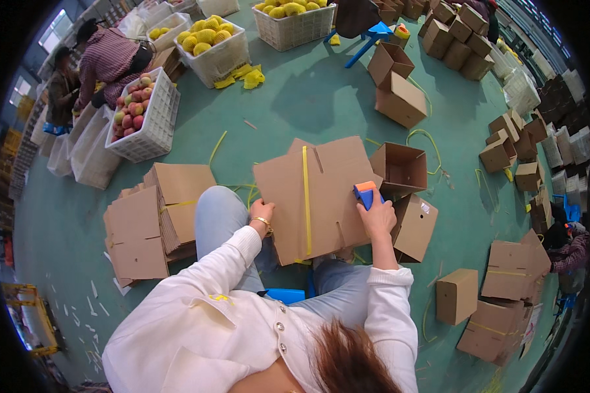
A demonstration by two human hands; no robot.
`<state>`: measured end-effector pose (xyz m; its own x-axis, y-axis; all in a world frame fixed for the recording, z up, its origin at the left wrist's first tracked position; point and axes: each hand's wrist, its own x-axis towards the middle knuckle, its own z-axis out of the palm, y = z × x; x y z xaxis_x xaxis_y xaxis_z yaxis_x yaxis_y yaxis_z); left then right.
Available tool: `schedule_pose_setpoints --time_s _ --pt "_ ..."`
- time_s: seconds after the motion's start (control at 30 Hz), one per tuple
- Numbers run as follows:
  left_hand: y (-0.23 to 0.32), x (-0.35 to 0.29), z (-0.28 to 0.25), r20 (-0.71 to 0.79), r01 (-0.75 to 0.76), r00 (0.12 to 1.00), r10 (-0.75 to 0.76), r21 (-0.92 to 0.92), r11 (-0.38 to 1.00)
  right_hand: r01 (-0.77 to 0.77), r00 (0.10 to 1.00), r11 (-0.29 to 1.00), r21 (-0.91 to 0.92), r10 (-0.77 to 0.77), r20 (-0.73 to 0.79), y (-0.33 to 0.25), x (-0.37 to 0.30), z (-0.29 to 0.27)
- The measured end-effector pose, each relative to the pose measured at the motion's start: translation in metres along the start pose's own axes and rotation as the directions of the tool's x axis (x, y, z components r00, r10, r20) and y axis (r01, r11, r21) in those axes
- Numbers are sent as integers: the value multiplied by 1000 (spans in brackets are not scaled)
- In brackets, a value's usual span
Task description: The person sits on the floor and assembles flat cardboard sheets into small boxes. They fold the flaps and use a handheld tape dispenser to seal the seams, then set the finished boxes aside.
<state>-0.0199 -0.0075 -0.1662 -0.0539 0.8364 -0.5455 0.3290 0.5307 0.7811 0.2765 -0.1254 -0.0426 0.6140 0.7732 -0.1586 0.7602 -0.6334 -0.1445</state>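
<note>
Across my lap lies a bundle of flat cardboard boxes [282, 196], with a yellow strap [306, 203] running over its top. My left hand [262, 213] is closed at the bundle's left edge, a bracelet on its wrist. On the right, my right hand [377, 216] grips a small tape dispenser [367, 195], blue with an orange end. It is held over the right part of the top sheet. The dispenser's underside is hidden by my fingers.
Flat cardboard stacks [134, 232] lie at my left. An open box [400, 167] and a tipped box [415, 226] stand close on my right. Farther off are an apple crate [164, 121], a crate of yellow-wrapped fruit [229, 56] and a co-worker [115, 56]. Loose yellow straps litter the green floor.
</note>
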Motion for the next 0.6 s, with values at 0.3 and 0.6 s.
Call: schedule_pose_setpoints --time_s 0.3,0.6 --pt "-31 -6 19 -74 -2 997 8 79 997 103 967 917 385 -184 179 25 1 3" --pt "-42 -44 -4 108 120 988 -114 -50 991 125 965 964 234 -63 -253 -17 -31 -6"
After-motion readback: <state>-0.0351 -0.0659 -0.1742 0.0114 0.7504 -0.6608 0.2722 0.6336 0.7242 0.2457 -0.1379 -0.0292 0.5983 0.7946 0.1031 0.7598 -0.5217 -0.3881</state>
